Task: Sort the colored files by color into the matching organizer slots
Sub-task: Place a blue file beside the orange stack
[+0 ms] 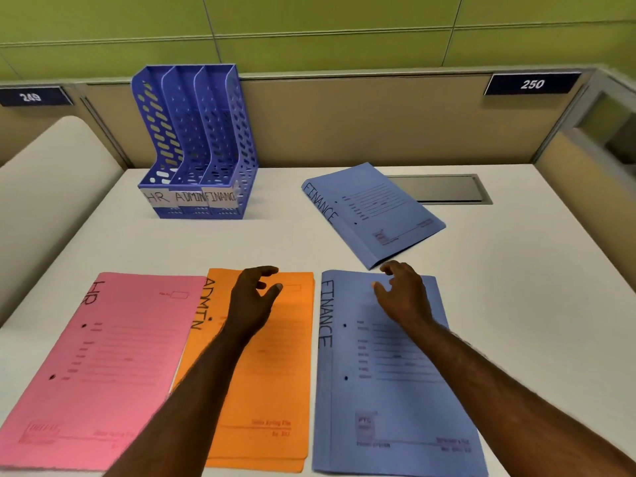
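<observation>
Blue file (385, 373) under right hand (404, 290).

A white desk (516, 304) fills the lower frame, a grey metal cable hatch (444, 189) at its rear; behind, tan partition panels (361, 125) with dark number plates (531, 84), green wall (309, 25) across the top.

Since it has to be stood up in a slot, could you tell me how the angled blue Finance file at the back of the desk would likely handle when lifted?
The angled blue paper Finance file is thin and lies flat, so it will probably sag if lifted by one edge. It looks light. On the smooth white desk it would likely slide when pushed.
</observation>
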